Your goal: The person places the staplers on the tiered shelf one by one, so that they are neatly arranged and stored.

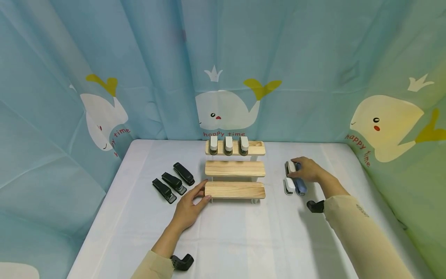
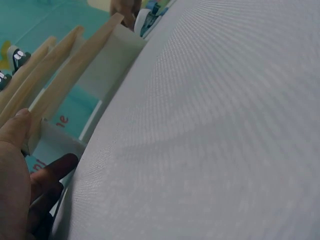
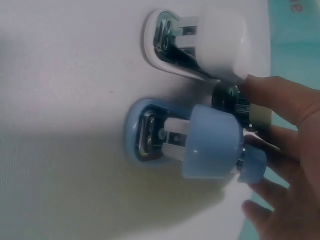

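Observation:
In the head view, the left hand (image 1: 189, 207) touches the left end of the lowest wooden shelf (image 1: 235, 190), thumb on its front corner. The right hand (image 1: 308, 169) has thumb and fingers around a white stapler (image 1: 291, 167) at the back of a small group on the right. Beside it lie a white stapler (image 1: 289, 185) and a blue stapler (image 1: 300, 186); another blue one is partly hidden under the hand. The right wrist view shows the right hand (image 3: 285, 145) behind the near blue stapler (image 3: 212, 142) and white stapler (image 3: 222, 42).
Three white-topped staplers (image 1: 228, 144) stand on the top shelf (image 1: 257, 148); the middle shelf (image 1: 235, 169) is below it. Several black staplers (image 1: 173, 183) lie on the white table left of the rack. A whale-print curtain (image 1: 303, 116) hangs behind and at the sides.

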A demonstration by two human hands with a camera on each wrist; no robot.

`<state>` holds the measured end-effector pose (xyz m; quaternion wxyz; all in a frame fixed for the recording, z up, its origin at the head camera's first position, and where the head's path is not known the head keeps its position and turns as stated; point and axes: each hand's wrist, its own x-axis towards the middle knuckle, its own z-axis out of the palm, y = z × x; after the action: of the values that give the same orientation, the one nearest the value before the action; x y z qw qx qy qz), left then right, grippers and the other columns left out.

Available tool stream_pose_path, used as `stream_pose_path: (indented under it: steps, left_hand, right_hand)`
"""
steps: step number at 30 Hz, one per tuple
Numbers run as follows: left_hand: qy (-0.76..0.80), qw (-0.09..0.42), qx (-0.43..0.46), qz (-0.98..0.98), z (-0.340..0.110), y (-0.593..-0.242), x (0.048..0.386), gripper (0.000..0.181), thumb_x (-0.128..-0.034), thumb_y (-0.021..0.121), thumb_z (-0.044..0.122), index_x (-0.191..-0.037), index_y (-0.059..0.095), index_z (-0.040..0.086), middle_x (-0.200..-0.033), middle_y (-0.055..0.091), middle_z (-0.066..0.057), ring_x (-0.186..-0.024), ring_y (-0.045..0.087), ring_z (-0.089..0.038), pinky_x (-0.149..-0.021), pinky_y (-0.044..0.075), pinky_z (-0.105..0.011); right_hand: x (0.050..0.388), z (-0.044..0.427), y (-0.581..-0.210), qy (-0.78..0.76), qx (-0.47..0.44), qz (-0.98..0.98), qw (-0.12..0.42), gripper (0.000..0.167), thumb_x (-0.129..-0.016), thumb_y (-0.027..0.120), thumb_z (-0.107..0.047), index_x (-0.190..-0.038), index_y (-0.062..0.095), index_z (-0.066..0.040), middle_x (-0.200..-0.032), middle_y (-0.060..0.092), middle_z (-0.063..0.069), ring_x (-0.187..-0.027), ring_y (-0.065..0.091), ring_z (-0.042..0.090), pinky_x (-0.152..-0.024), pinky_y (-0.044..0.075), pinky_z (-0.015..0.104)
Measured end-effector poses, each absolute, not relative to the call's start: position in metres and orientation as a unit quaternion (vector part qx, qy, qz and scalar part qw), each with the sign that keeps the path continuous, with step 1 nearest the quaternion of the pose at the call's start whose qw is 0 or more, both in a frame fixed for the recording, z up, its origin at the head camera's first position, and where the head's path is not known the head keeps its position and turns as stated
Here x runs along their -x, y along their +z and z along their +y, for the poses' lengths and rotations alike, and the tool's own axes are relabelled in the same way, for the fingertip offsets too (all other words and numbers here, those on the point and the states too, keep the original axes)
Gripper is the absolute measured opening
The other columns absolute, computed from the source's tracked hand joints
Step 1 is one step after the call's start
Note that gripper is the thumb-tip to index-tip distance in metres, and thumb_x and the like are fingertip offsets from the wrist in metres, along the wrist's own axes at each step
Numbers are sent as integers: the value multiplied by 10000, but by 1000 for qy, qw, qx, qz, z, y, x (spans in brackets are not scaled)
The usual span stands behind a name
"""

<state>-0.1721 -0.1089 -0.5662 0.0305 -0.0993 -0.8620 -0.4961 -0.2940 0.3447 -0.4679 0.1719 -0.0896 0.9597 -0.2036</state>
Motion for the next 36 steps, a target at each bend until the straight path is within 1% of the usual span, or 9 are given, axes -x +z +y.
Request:
stream_pose_path:
  steps: [4, 10, 16, 26, 36]
  left_hand:
    - [-496, 35, 104, -861, -109, -567, 173, 610, -984, 670, 508, -1548, 459, 415, -1034, 730, 255, -1241, 653, -101, -1112, 457, -525]
    - [-495, 41, 107, -861, -109, -566, 172, 611, -982, 670, 512, -1547, 460, 415, -1022, 725, 264, -1243, 653, -115, -1098, 464, -540]
    - [-488, 40, 106, -866, -109, -566, 172, 609, -981, 660, 531, -1544, 445, 446, -1013, 716, 275, -1255, 647, -123, -1101, 464, -536]
    - [-488, 38, 92, -867, -107, -564, 171, 602, -974, 673, 531, -1531, 457, 458, -1016, 721, 270, -1275, 634, -127, -1114, 455, -531]
    - [-491, 40, 89, -865, -107, -561, 169, 592, -970, 685, 518, -1518, 463, 482, -1036, 743, 243, -1300, 627, -148, -1115, 456, -538]
  right_hand:
    - [294, 345, -471, -205, 93, 960, 166, 788, -944, 757, -319, -1498, 416, 125, -1502, 417, 412, -1356, 436, 596, -1096, 387, 712]
    - [293, 345, -474, -214, 97, 960, 152, 784, -937, 764, -325, -1494, 429, 113, -1507, 417, 407, -1387, 390, 613, -1111, 356, 730]
    - [292, 343, -475, -217, 94, 961, 142, 791, -933, 772, -348, -1497, 434, 93, -1513, 421, 393, -1393, 383, 610, -1112, 355, 727]
    - [290, 340, -476, -218, 85, 963, 136, 782, -938, 770, -350, -1504, 425, 67, -1520, 419, 383, -1378, 410, 602, -1096, 378, 719]
    - [288, 338, -473, -212, 84, 966, 120, 775, -921, 780, -361, -1485, 443, 49, -1496, 465, 355, -1361, 445, 582, -1096, 384, 710]
